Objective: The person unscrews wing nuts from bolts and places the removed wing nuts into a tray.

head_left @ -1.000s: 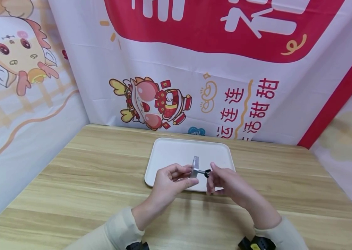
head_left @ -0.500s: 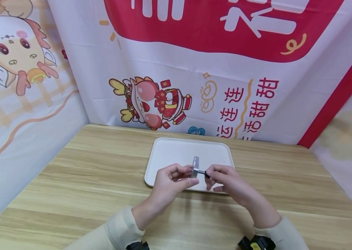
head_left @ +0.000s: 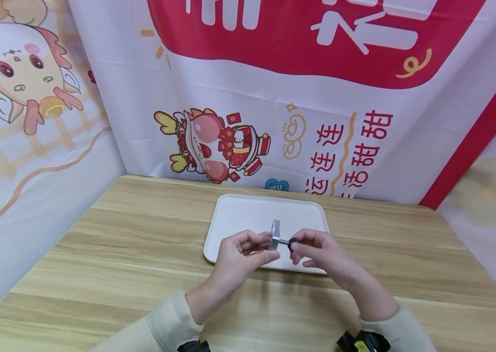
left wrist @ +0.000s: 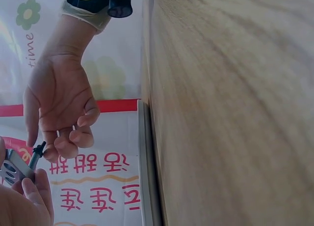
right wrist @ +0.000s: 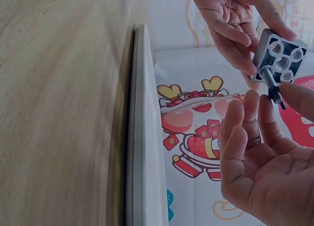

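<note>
My left hand (head_left: 244, 254) holds a square silver metal block (head_left: 275, 235) on edge above the tray, thumb and fingertips on its sides. Holes at the corners and a threaded one in the centre show on the block (right wrist: 281, 63) in the right wrist view. A silver bolt (right wrist: 269, 78) stands out of one corner hole, with a black winged piece (right wrist: 274, 93) near its free end. Thumb and forefinger of my right hand (head_left: 324, 249) pinch that black piece from either side; its other fingers are loosely bent below.
A white rectangular tray (head_left: 239, 210) lies on the wooden table (head_left: 133, 234) beneath the hands. Printed cloth (head_left: 239, 83) hangs behind the table, with more cloth at both sides.
The right fingers, lifted apart a second ago, closed on the black piece and have shifted slightly round it. The left hand and the block have stayed in place.
</note>
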### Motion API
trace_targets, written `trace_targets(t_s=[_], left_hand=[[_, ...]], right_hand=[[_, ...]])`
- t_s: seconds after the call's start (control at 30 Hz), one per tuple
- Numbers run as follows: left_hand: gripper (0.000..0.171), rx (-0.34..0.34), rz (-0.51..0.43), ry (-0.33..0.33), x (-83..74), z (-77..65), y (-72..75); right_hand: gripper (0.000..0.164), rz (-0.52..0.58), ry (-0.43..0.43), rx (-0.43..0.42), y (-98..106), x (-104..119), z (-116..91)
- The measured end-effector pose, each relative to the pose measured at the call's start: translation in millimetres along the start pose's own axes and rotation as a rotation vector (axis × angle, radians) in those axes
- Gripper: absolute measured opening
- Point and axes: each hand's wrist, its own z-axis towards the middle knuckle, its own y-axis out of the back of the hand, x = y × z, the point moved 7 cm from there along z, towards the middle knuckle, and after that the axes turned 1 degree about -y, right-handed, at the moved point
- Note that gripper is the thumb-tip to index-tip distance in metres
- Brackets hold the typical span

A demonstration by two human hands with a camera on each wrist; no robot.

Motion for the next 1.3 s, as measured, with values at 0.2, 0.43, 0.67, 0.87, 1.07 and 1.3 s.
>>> trace_targets(t_s=[0.2,0.43,0.67,0.87,1.07,1.3], left_hand=[[0.033,-0.005,0.012,-0.005,0.3,-0.5,0.3],[0.033,-0.003,0.007,-0.001,0.1,-0.8,0.5],[0.033,-0.004,0.008,-0.004,0.4,0.2,0.6],[0.033,-0.003,0.004,0.000,1.0,-0.3,0.8],[0.033,-0.007,0.001,0.000,0.8,-0.3,0.9],[0.032,-0.009,-0.001,0.001,-0.3,-0.2,0.7]], right_hand=[[0.027,0.034,-0.043,-0.048,3,0,-1],[0.016,0.041,-0.011,-0.035,0,0,1],[0.019,-0.028,0.066,-0.080,-1,4,1],[0.024,-0.109,0.141,-0.118,0,9,1],[0.017,-0.203,0.229,-0.172,-2,16,0],[0.016,-0.221,0.280,-0.185,-2,18,-1]])
